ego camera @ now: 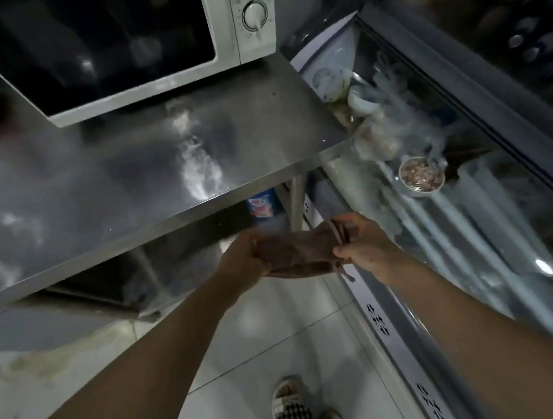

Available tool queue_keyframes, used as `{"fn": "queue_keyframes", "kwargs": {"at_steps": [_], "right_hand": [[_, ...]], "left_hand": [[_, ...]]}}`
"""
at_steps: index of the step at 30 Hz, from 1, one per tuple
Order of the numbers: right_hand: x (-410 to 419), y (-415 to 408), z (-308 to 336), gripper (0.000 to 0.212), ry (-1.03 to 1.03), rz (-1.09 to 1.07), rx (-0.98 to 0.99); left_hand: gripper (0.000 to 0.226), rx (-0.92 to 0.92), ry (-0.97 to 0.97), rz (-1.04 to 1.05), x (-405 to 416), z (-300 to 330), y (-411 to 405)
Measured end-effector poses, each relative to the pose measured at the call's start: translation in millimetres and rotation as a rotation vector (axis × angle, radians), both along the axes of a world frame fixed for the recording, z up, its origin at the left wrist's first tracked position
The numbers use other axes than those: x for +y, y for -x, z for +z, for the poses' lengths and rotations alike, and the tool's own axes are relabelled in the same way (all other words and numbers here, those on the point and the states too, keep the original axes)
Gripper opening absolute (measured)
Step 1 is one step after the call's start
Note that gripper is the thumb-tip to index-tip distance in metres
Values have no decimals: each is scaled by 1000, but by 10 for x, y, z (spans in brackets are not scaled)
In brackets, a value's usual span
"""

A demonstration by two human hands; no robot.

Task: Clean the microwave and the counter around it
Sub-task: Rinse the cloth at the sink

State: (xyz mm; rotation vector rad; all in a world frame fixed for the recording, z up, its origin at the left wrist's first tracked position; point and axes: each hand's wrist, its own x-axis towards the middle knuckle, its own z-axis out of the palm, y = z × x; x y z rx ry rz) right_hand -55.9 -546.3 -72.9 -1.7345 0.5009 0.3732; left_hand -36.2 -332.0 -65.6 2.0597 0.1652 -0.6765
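Microwave (105,46) top cut off by frame edge; freezer contents (396,120) blurred under glass.

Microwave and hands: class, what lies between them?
In the head view, bare steel counter with pale smears lies between the microwave and both hands, left and right, holding a brown cloth.

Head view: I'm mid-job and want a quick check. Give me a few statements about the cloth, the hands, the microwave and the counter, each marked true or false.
1. Both hands hold the brown cloth, the left hand at one end and the right hand at the other. True.
2. The cloth is pressed flat on the counter. False: it is held in the air in front of the counter's edge, above the floor.
3. The microwave door is shut. True.
4. The microwave stands on the floor. False: it stands on the steel counter.
5. A whitish smear shows on the counter in front of the microwave. True.
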Motion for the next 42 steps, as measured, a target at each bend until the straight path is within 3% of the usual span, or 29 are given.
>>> {"fn": "queue_keyframes", "kwargs": {"at_steps": [13,31,42], "right_hand": [[89,-672,-1376,56,151,263,18],[423,-1453,-4086,40,317,313,-214],[751,-2187,-5166,49,451,258,-352]], "left_hand": [[53,-19,-96,276,9,-1367,-99],[38,-142,-238,376,123,-4104,-802],[28,-261,-218,452,279,-5202,-1538]]}}
